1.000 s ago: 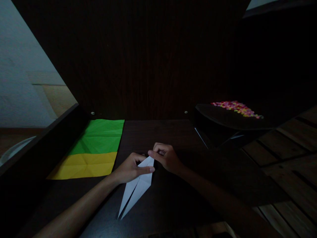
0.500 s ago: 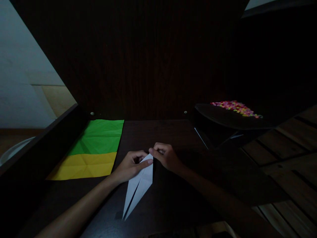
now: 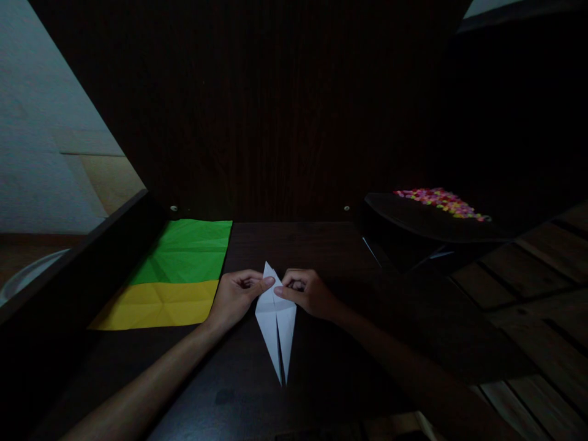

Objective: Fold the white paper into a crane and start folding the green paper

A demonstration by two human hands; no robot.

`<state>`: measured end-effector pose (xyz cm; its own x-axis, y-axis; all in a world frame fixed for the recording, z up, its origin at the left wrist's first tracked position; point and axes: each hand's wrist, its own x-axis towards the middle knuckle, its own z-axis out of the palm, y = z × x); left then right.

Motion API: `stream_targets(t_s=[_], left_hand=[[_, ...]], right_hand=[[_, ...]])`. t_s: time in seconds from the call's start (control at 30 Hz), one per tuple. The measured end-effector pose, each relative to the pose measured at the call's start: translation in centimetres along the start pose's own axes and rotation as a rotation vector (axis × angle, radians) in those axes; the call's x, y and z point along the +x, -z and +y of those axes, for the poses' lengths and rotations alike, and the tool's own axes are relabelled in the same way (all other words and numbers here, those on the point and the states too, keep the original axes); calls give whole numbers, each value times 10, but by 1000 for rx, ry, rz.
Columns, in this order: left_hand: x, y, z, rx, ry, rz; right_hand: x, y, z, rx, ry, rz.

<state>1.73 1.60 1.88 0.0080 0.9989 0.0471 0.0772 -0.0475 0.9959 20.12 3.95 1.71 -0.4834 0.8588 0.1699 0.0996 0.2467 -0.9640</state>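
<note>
Bare left hand [image 3: 233,299] and bare right hand [image 3: 312,295]: 2 | folded white kite-shaped paper [image 3: 285,323]: 1 | creased green paper sheet [image 3: 189,252]: 1 | creased yellow paper sheet [image 3: 160,304]: 1 | small round pale studs [image 3: 173,209]: 2 | heap of tiny multicoloured pieces [image 3: 443,202]: 1

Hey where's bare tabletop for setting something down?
Tabletop shows bare beyond the left hand and right hand, right of the green paper, and between the left forearm and folded white paper. Crowded: the left, where yellow paper meets the green, and between the hands.

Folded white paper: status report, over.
Left hand and right hand pinching folded white paper, upper half. Its two narrow points face the wearer, gap between. Green paper, yellow paper off to the left.
</note>
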Motion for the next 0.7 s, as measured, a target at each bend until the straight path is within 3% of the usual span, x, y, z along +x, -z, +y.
stream_targets(t_s=[0.7], left_hand=[[-4, 0, 4, -24, -6, -65]], right_hand=[[1, -1, 1, 109, -104, -13]])
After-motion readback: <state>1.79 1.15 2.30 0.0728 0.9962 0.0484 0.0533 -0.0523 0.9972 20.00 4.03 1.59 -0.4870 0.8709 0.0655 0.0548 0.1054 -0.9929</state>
